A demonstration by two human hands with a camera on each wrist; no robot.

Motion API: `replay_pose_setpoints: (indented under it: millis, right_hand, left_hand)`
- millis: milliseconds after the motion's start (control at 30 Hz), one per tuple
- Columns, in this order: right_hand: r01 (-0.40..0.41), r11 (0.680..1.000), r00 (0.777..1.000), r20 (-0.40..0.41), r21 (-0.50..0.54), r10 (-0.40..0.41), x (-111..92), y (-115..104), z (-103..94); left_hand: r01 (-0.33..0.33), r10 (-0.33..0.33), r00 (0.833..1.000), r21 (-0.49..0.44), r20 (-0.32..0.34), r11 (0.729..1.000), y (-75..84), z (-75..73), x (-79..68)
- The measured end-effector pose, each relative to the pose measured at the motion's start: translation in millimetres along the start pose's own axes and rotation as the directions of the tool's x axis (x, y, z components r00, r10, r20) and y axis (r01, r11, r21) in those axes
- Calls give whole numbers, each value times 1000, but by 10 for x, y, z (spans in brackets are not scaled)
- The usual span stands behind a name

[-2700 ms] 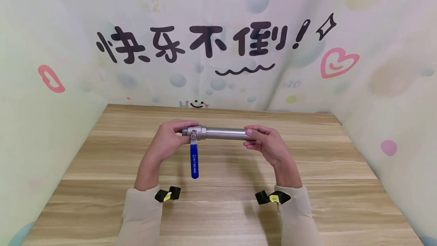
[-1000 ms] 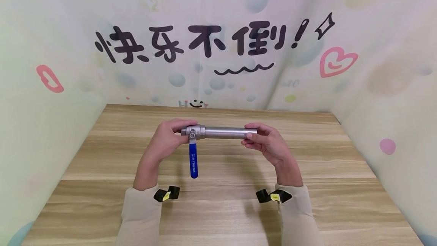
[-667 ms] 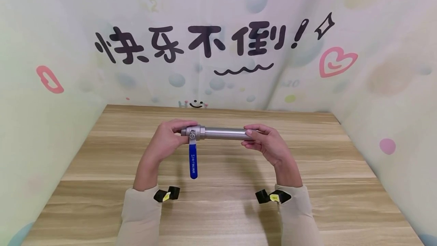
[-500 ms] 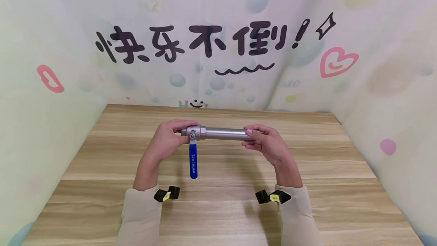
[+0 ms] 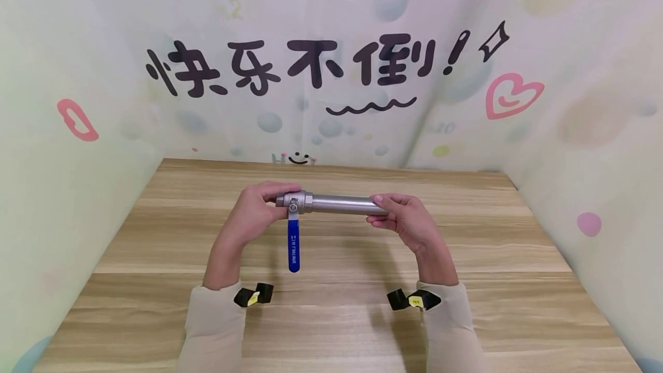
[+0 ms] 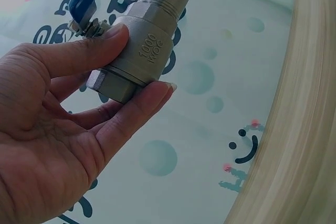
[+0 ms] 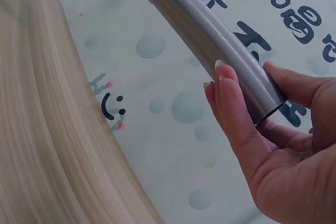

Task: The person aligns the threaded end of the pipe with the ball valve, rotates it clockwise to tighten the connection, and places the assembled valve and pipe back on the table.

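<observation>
A steel ball valve [image 5: 295,201] with a blue lever [image 5: 293,246] hanging toward the person is joined to a straight metal pipe [image 5: 344,204]. My left hand [image 5: 247,214] grips the valve body at its left end, thumb on the near side; the left wrist view shows "1000 WOG" raised on the body [image 6: 142,51]. My right hand [image 5: 411,220] pinches the pipe's free end between thumb and fingers. In the right wrist view the pipe [image 7: 220,40] ends in a plain open rim by the palm. Threads show where pipe meets valve.
A wood-grain table [image 5: 331,315] lies beneath, with shadows of the arms on it. Printed cloth walls [image 5: 331,131] stand behind and on both sides. Each sleeve cuff carries a black wrist camera, one on the left [image 5: 254,294] and one on the right [image 5: 414,299].
The right-hand fingers have shifted round the pipe's end several times, re-gripping and turning slightly; the pipe's right end now sits a touch lower. The left hand holds the valve almost still.
</observation>
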State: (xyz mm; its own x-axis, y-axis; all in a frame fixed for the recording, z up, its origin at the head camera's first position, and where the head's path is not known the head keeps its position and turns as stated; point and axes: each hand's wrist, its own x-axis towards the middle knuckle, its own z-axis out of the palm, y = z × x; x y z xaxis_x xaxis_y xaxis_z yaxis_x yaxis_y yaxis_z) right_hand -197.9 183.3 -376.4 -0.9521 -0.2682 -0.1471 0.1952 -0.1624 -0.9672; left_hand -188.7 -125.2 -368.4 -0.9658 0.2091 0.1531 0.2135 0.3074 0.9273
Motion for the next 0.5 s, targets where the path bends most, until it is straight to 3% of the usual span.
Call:
replay_pose_setpoints:
  millis: [500]
  right_hand:
    - [29,999,997,64,40,-32,-42,-30,-63]
  left_hand:
    - [12,-12,1000,25,-11,1000,22,8,-4]
